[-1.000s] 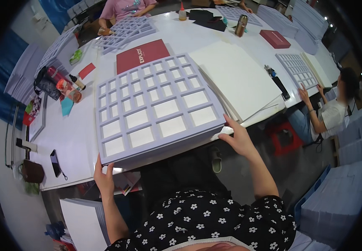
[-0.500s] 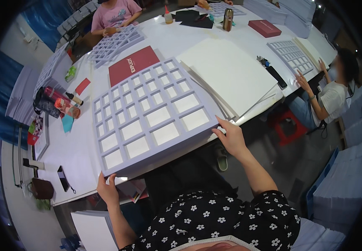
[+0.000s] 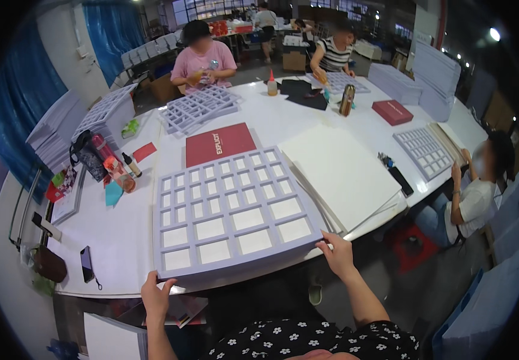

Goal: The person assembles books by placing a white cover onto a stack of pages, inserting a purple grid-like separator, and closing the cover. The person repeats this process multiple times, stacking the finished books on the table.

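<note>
Lavender-grey and matt, a gridded tray [image 3: 240, 211] lies at the near edge of the white tabletop [image 3: 121, 231], squarely before the person, and the step in hand looks to be steadying or positioning it. At its near left corner the left hand [image 3: 156, 295] is closed in a pinch, thumb against the front wall and fingers round the side; at its near right corner the right hand [image 3: 336, 252] grips likewise, fingers curled over the edge. Whether the near side is slightly raised or rests flat, I cannot tell. Any shift of it would call for even pressure from both hands, so that the frame neither skews nor flexes. Straight ribs, foam-like by their dull finish, part it into rectangular cells with smooth white floors: large ones in the near rows, small narrow ones toward the far side. Just beyond the tray lies a flat dark red panel [image 3: 220, 141], crisp-cornered and card-like; to its right, broad off-white sheets [image 3: 343, 171] lie stacked with slightly uneven edges; farther beyond, to its left, lavender lattice frames [image 3: 202, 111] rest askew upon each other.
</note>
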Demonstrator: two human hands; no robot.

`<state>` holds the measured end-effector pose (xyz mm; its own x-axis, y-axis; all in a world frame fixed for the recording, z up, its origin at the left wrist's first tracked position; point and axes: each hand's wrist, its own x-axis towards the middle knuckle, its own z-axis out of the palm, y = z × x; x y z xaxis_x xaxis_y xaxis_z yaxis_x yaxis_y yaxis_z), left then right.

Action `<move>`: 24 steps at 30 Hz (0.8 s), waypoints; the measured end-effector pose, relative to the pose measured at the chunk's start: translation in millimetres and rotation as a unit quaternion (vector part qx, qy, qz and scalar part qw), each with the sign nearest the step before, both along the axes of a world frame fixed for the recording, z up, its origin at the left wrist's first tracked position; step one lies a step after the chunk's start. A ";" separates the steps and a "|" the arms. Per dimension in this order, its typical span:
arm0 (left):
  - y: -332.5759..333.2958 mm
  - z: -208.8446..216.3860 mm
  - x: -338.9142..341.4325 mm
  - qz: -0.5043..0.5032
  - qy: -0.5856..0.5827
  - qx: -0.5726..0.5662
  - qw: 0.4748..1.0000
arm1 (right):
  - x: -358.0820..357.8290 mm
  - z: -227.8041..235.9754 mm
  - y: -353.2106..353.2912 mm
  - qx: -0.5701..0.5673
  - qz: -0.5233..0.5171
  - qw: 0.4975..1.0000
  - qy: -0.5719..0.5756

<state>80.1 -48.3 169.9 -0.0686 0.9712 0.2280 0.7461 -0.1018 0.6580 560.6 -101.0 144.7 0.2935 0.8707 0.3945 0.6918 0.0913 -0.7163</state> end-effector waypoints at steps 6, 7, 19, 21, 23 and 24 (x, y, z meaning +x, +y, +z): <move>-1.0 -10.1 -18.4 0.022 -0.082 0.003 0.996 | 75.7 -26.4 17.4 -0.040 -0.100 0.962 -0.253; -0.3 -11.3 -20.3 0.019 -0.089 0.014 0.996 | 91.4 -34.6 21.5 -0.032 -0.129 0.942 -0.310; -10.9 -5.0 -22.0 0.059 -0.195 0.083 0.975 | 104.6 -22.6 42.0 -0.313 -0.088 0.855 -0.404; -8.2 -4.5 -20.3 0.054 -0.212 0.096 0.971 | 119.2 -21.8 33.4 -0.297 -0.072 0.865 -0.398; -9.1 -3.3 -23.7 0.056 -0.219 0.111 0.968 | 114.8 -14.8 29.4 -0.186 -0.111 0.884 -0.413; -9.6 -2.3 -25.4 0.055 -0.220 0.115 0.967 | 117.0 -13.2 26.9 -0.140 -0.149 0.884 -0.420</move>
<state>54.7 -57.9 167.6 -0.3075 0.8797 0.3628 0.4137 -0.2197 0.8835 677.6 -74.2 131.5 0.2313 0.9023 0.3639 0.9543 -0.2833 0.0957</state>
